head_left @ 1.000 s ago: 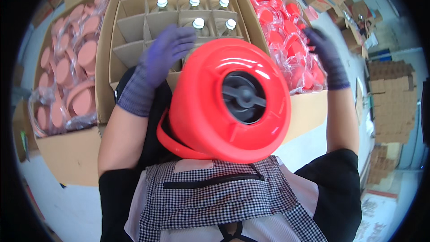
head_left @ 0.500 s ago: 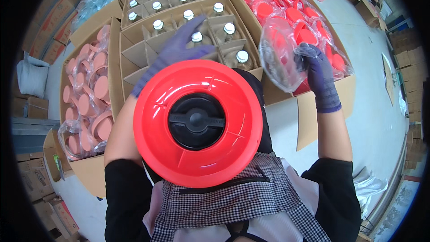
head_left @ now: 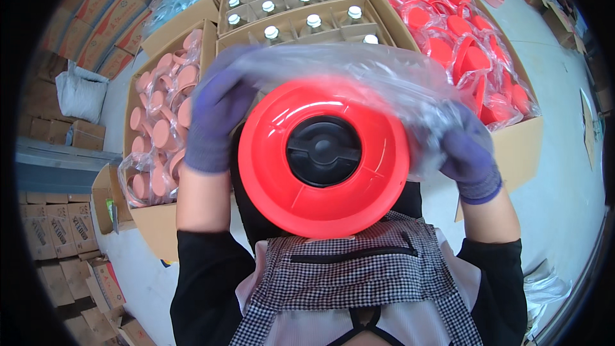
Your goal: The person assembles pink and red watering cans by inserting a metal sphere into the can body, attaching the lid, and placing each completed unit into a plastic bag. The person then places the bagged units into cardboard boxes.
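A clear plastic bag is stretched across in front of me, blurred by motion. My left hand, in a purple-grey knit glove, grips its left end. My right hand, gloved alike, is closed on the bunched right end. Just below the bag, before my chest, sits a large round red plastic piece with a black knob-like centre; what supports it is hidden. Beyond the bag stands a divided carton of clear bottles with white caps, its near part covered by the bag.
To the left, an open carton holds pink plastic parts in clear wrap. At the right, another carton holds red plastic parts, also bagged. More capped bottles fill a carton behind. Stacked cartons and a white sack stand at far left.
My right hand has brought the plastic bag from above the red parts toward the middle. My left hand has drawn back from the bottles and taken the bag's other end. The view has shifted left.
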Demonstrator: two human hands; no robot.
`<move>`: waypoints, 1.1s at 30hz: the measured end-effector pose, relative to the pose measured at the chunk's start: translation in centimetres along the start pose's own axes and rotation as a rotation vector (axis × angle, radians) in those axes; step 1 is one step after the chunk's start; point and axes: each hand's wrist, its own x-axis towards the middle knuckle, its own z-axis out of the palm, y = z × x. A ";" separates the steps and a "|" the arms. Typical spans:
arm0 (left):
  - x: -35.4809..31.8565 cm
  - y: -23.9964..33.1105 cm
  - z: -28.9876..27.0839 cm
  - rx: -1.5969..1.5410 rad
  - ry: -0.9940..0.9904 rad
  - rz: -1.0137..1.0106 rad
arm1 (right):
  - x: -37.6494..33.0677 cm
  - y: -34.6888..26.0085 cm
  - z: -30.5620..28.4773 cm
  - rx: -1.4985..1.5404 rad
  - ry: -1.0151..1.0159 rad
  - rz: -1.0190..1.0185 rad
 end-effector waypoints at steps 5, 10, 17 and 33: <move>-9.3 5.7 -1.5 0.095 -0.336 -0.064 | -1.3 -0.4 1.3 -0.993 -0.550 -0.170; -15.1 4.2 1.6 0.473 -0.299 -0.200 | -3.0 10.7 0.7 -1.400 -0.305 0.048; -16.8 9.0 4.0 0.184 -0.353 -0.440 | -4.2 13.0 -0.4 -1.695 -0.182 -0.408; -8.0 18.5 0.2 -0.222 0.579 0.004 | -0.8 6.4 5.0 -0.471 -0.198 0.185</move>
